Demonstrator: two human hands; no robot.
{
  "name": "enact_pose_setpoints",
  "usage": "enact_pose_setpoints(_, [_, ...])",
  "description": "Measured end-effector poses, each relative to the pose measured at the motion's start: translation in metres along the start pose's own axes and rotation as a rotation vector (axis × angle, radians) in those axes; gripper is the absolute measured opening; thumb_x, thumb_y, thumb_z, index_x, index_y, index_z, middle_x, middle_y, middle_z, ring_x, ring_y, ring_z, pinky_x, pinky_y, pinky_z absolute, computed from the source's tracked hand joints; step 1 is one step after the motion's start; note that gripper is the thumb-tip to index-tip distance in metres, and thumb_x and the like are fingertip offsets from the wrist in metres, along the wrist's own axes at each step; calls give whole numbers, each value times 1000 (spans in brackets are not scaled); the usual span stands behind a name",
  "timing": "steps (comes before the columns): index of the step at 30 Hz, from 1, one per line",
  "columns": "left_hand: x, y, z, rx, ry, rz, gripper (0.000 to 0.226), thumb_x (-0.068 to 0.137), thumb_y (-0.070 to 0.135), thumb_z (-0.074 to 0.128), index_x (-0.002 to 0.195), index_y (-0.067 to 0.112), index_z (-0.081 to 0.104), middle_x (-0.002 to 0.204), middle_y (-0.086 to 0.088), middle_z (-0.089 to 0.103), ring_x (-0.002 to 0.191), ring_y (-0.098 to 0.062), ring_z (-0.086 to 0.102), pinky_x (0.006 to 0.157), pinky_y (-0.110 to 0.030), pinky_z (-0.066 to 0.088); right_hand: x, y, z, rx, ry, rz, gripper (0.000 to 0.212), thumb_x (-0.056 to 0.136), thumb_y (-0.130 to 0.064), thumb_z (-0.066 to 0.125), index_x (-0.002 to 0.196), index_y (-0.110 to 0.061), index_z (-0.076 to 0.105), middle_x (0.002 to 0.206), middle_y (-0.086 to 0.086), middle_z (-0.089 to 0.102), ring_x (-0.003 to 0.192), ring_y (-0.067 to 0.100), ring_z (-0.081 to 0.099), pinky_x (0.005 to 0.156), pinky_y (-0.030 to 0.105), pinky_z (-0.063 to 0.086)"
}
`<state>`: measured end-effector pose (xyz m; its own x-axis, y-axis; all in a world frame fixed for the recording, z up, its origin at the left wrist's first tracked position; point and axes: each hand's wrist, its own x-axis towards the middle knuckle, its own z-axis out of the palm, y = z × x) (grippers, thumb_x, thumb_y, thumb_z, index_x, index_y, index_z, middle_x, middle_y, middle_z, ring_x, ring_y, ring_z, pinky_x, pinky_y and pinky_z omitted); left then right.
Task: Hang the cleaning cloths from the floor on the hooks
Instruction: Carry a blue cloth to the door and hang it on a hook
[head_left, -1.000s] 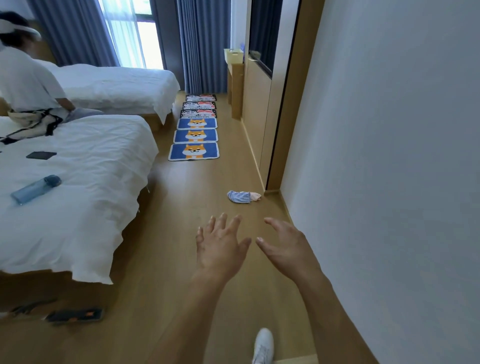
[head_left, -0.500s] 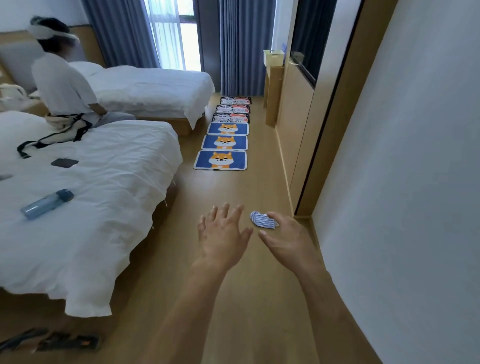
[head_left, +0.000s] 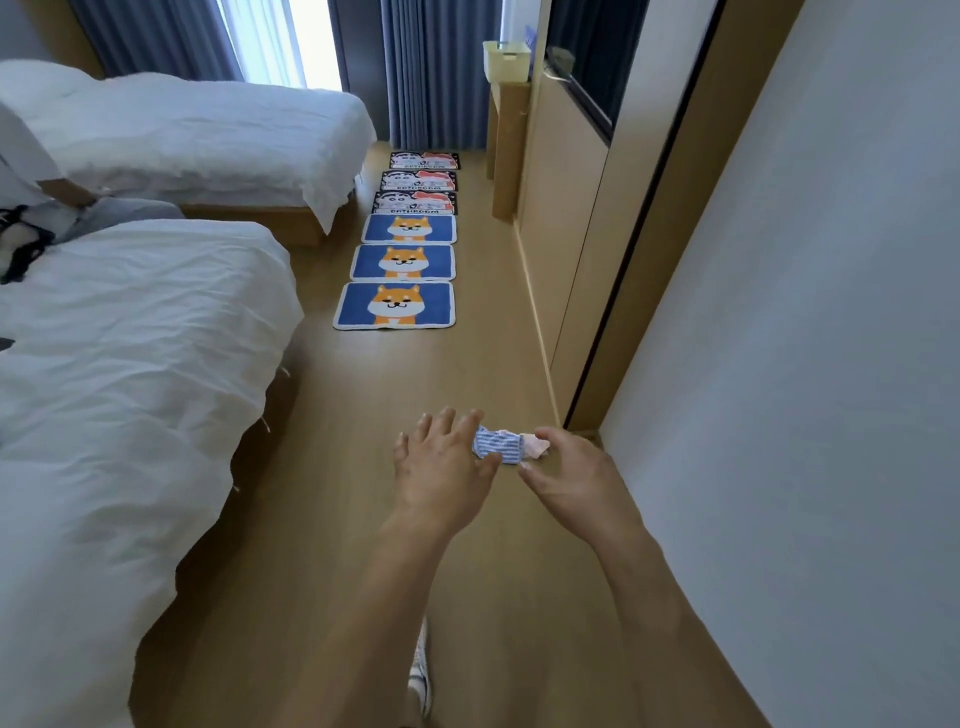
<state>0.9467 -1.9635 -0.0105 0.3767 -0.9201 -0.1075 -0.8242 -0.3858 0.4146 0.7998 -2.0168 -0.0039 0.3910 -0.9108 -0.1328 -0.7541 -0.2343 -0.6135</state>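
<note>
A: Largest first. White wall (head_left: 810, 364) filled the right side; wooden floor (head_left: 415, 384) ran down the middle toward dark blue curtains (head_left: 436, 73).

B: Noted. Two white beds on the left: near bed (head_left: 130, 374) and far bed (head_left: 208, 135) under the bright window (head_left: 291, 41). Part of a seated person (head_left: 31, 171) at the left edge, between the beds.

A: Wooden wardrobe panelling (head_left: 566, 197) along the right, with a pale box (head_left: 506, 60) on top of a low wooden unit past it.

B: Row of mats on the floor: three blue dog mats (head_left: 397, 306) nearest, three dark cartoon mats (head_left: 423, 182) beyond, set end to end.

A: Hands next. Left hand (head_left: 441, 467) stretched forward, fingers spread and straight, gripping nothing. Right hand (head_left: 576, 478) alongside, fingers loosely extended, thumb pointed inward, also gripping nothing.

B: Contact with the cloth?

A: Could not tell from this angle. Seen between the two hands, partly covered by the left fingertips; whether touched or merely overlapped in view, unclear.

B: The cloth itself?

A: Striped blue cleaning cloth (head_left: 496, 447), crumpled, with a pink cloth (head_left: 535, 447) bunched against its right side. Both lying on the floor near the wall corner. White shoe (head_left: 421, 670) at the bottom of the view.
</note>
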Motion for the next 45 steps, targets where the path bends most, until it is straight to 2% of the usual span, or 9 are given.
enact_pose_setpoints(2, [44, -3, 0, -1, -12, 32, 56, 98, 50, 44, 150, 35, 27, 159, 2, 24, 149, -24, 15, 119, -48, 11, 36, -4, -2, -11, 18, 33, 48, 90, -40, 61, 135, -25, 51, 129, 0, 58, 116, 17, 54, 89, 28, 43])
enact_pose_setpoints(7, [155, -10, -16, 3, -24, 117, 57, 97, 51, 46, 148, 35, 29, 157, 1, 28, 148, -25, 17, 118, -49, 12, 128, -24, -6, -19, 51, 98, 53, 91, -40, 61, 140, -24, 48, 137, 0, 55, 124, 17, 51, 100, 31, 43])
enact_pose_setpoints(11, [227, -20, -29, 13, -43, 164, 57, 96, 51, 47, 148, 35, 30, 156, 1, 29, 147, -25, 17, 118, -49, 13, 192, -45, -5, 1, 76, 149, 52, 91, -40, 61, 139, -24, 48, 136, -1, 56, 121, 17, 54, 101, 37, 46])
enact_pose_setpoints(15, [281, -33, -28, 6, -69, 192, 55, 96, 49, 49, 147, 33, 34, 154, 0, 34, 145, -24, 22, 117, -48, 18, 240, -46, 0, -5, 101, 204, 52, 91, -38, 61, 138, -21, 50, 137, 2, 56, 121, 19, 55, 101, 34, 45])
enact_pose_setpoints(23, [367, -53, -11, 4, -132, 143, 57, 96, 50, 49, 148, 34, 33, 155, 1, 33, 145, -25, 22, 117, -47, 17, 326, -25, 16, 0, 40, 294, 50, 90, -39, 62, 137, -22, 52, 135, 2, 57, 123, 19, 52, 98, 29, 42])
enact_pose_setpoints(29, [442, -52, 10, 49, -173, 101, 58, 96, 51, 48, 149, 35, 31, 156, 1, 32, 146, -25, 21, 117, -47, 16, 411, 6, 28, 43, -40, 318, 50, 91, -40, 61, 136, -22, 52, 134, 4, 57, 122, 21, 52, 98, 31, 42])
enact_pose_setpoints(35, [528, -39, 43, 98, -274, 54, 57, 95, 51, 48, 148, 33, 34, 155, -1, 34, 143, -26, 27, 115, -44, 20, 494, 56, 35, 176, -157, 448, 45, 91, -37, 62, 132, -23, 55, 129, 5, 59, 120, 19, 54, 98, 32, 43])
enact_pose_setpoints(42, [603, -43, 121, 91, -388, 60, 56, 96, 50, 49, 147, 31, 38, 151, -2, 39, 135, -28, 39, 108, -39, 30, 569, 130, 71, 313, -224, 594, 32, 91, -24, 61, 123, -18, 61, 121, 5, 62, 106, 15, 57, 88, 29, 46])
enact_pose_setpoints(45, [629, -59, 168, 51, -469, 34, 53, 96, 48, 50, 145, 30, 40, 149, -1, 42, 130, -28, 45, 102, -38, 36, 597, 167, 101, 307, -236, 630, 28, 89, -16, 61, 117, -17, 65, 119, 4, 65, 108, 18, 60, 93, 34, 49])
